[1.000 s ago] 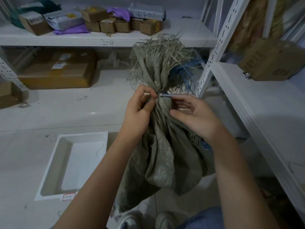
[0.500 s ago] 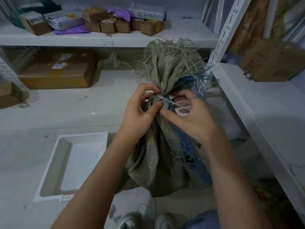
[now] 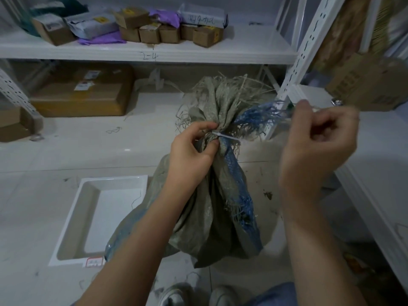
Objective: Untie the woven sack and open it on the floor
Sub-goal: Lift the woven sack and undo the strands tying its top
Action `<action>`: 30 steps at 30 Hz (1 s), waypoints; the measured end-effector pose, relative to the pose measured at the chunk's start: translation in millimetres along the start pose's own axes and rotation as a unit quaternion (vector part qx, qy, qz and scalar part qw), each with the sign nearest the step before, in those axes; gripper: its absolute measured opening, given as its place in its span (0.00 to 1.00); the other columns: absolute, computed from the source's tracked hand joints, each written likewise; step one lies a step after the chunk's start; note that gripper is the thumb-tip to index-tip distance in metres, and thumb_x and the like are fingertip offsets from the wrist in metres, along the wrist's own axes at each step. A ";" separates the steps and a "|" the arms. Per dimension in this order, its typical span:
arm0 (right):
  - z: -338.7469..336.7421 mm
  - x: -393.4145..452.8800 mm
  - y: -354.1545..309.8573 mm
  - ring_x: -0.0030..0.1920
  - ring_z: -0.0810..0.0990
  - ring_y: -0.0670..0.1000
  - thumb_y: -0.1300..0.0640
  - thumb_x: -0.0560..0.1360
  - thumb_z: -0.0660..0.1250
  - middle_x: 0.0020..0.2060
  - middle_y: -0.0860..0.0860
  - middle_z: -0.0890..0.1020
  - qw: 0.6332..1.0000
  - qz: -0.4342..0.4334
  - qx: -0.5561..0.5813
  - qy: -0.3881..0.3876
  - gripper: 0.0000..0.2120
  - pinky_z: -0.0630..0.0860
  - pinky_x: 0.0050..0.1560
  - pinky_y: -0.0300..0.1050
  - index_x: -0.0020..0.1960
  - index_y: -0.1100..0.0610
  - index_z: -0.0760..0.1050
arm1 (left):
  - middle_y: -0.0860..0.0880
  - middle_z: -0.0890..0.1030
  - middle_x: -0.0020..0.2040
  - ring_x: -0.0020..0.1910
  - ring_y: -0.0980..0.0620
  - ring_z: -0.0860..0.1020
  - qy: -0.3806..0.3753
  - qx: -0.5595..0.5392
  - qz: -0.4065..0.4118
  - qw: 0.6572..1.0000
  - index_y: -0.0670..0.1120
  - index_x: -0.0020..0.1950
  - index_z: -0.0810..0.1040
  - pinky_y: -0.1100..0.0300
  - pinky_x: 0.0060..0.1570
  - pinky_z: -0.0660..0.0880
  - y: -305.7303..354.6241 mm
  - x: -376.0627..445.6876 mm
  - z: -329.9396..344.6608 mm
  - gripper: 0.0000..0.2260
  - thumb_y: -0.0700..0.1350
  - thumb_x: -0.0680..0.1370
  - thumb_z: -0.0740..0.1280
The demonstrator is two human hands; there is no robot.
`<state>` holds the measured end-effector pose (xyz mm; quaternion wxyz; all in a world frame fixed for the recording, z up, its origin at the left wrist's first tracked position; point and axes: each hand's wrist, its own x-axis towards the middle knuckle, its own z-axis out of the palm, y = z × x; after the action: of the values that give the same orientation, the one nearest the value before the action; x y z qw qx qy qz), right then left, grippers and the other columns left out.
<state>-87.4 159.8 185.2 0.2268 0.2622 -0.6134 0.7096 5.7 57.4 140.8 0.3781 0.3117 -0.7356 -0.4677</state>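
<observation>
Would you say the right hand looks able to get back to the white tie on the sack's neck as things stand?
Probably yes. The right hand is off to the side, and the tie shows on its side of the neck; the left hand grips only the far side.

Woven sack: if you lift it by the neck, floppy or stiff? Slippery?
Likely floppy: the woven sack hangs in deep soft folds below the neck pinched by the left hand. Probably not slippery: the weave looks coarse and its frayed top gives purchase. The loose blue strands may shed or snag when pulled.
</observation>
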 end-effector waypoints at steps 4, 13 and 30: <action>2.4 -16.6 -15.2 0.31 0.74 0.40 0.64 0.72 0.63 0.28 0.49 0.75 0.963 -0.128 0.015 -0.237 0.05 0.70 0.32 0.29 0.39 0.62 0.77 | 0.51 0.82 0.48 0.46 0.56 0.79 0.007 -0.006 0.013 1.000 0.48 0.52 0.79 0.64 0.49 0.76 -1.8 1.4 -0.5 0.10 0.38 0.73 0.70; 16.7 -22.4 15.5 0.47 0.78 0.55 0.58 0.71 0.68 0.42 0.52 0.82 0.905 -0.142 -0.244 -0.319 0.09 0.75 0.46 0.48 0.50 0.56 0.83 | 0.60 0.79 0.44 0.40 0.64 0.76 -0.022 0.009 0.064 0.998 0.48 0.54 0.78 0.66 0.45 0.74 -2.6 -0.7 -2.0 0.09 0.42 0.74 0.68; 18.1 -22.7 20.2 0.41 0.81 0.55 0.55 0.70 0.70 0.37 0.49 0.85 0.897 -0.121 -0.243 -0.348 0.07 0.78 0.44 0.51 0.44 0.55 0.85 | 0.59 0.80 0.42 0.48 0.55 0.81 -0.039 -0.012 0.070 0.997 0.55 0.44 0.76 0.54 0.51 0.79 -5.4 -3.1 -8.6 0.07 0.42 0.73 0.67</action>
<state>-81.5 139.0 157.3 0.1400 0.5010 -0.7703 0.3689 15.1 54.0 137.4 0.3845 0.2361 -0.7645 -0.4604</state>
